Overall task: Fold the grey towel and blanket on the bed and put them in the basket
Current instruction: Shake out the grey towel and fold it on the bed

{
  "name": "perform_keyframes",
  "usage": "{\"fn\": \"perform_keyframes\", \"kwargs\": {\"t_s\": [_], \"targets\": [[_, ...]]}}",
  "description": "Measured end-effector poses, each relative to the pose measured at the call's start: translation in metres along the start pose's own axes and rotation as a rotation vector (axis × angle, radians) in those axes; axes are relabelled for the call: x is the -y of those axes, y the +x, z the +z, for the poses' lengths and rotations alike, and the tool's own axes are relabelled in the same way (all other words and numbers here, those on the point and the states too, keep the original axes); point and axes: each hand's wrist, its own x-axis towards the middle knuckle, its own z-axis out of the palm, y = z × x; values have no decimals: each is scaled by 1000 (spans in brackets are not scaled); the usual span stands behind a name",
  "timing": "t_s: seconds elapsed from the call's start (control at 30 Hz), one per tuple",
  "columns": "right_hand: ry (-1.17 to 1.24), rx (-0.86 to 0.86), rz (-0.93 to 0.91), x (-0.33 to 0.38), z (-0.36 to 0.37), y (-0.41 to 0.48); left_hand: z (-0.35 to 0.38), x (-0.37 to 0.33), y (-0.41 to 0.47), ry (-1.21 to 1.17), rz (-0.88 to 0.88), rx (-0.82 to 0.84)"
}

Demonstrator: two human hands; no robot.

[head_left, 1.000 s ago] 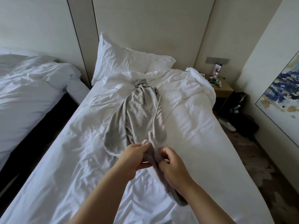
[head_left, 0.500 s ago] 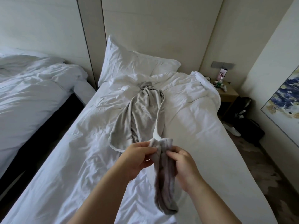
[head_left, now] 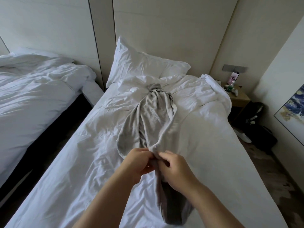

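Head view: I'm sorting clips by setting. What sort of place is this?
Probably a hotel twin room: the near bed and a second bed, both in white bedding, stand side by side; a bedside table sits below a wall switch panel.

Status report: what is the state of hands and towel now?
Left hand and right hand pinch grey towel, hanging unfolded. Grey blanket bunched on bed. Basket not in view.

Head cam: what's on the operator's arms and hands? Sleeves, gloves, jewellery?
No gloves on left hand or right hand. The left forearm and right forearm are bare to the frame edge: no sleeves, watch or bracelet in view. No rings visible on the fingers that show.
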Motion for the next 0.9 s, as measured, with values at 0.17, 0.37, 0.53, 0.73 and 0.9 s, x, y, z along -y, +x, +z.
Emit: {"fn": "perform_keyframes", "kwargs": {"t_s": [0.17,0.37,0.53,0.73,0.9], "targets": [[5,-123,10,-9,7,-1,-5,3,7,-176,-80,4],[70,-85,-11,-14,6,-5,-3,5,15,-133,-43,44],[163,-368,198,-36,22,5,-4,-26,13,-432,-91,120],[-415,-89,545,-137,11,17,-36,-57,28,-530,3,-31],[-240,-372,872,-199,-24,-23,-124,-18,50,-639,43,-420]]}}
